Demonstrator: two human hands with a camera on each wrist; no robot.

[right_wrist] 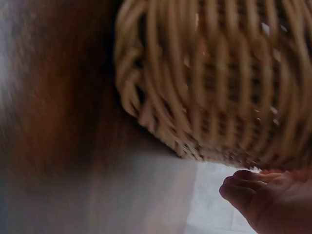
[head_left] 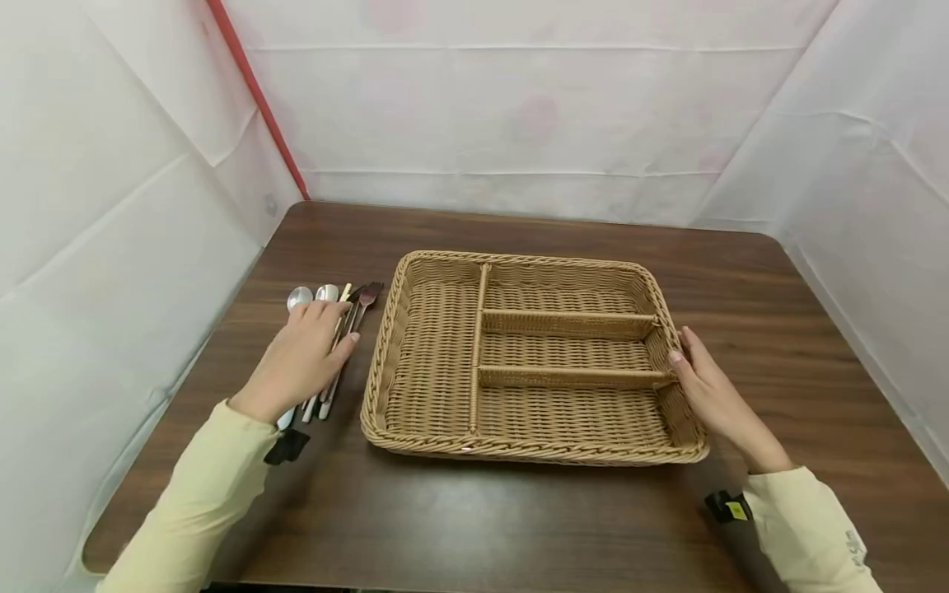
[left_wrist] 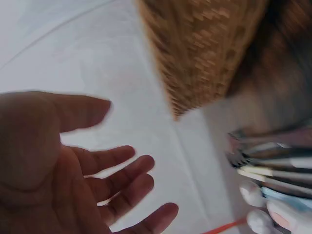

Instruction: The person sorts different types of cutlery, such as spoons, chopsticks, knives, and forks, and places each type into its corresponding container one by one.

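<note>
Tan wicker forms the one basket [head_left: 430, 354], which sits at the centre of the head view on a brown tabletop [head_left: 474, 515]; three dividers [head_left: 574, 377], one long and two short, split it into four compartments. Just left of it lies one bunch of cutlery [head_left: 324, 408]: two spoons [head_left: 300, 295] show their bowls, at least one fork [head_left: 373, 291] shows its tines, and the handles overlap too much to count.

Two hands are in view. The left hand [head_left: 300, 354] reaches from the lower left, back upward, over the middle of the cutlery. The right hand [head_left: 708, 391] comes from the lower right to the basket's right side, thumb at the rim and the rest outside; whether it clamps the rim I cannot tell. Both arms wear pale yellow sleeves [head_left: 203, 486].

The left wrist view shows the palm, hidden in the head view: thumb well apart, the other fingers [left_wrist: 141, 164] slightly spread around only air. The right wrist view shows the basket's outer weave close up; only the head view shows every compartment.
</note>
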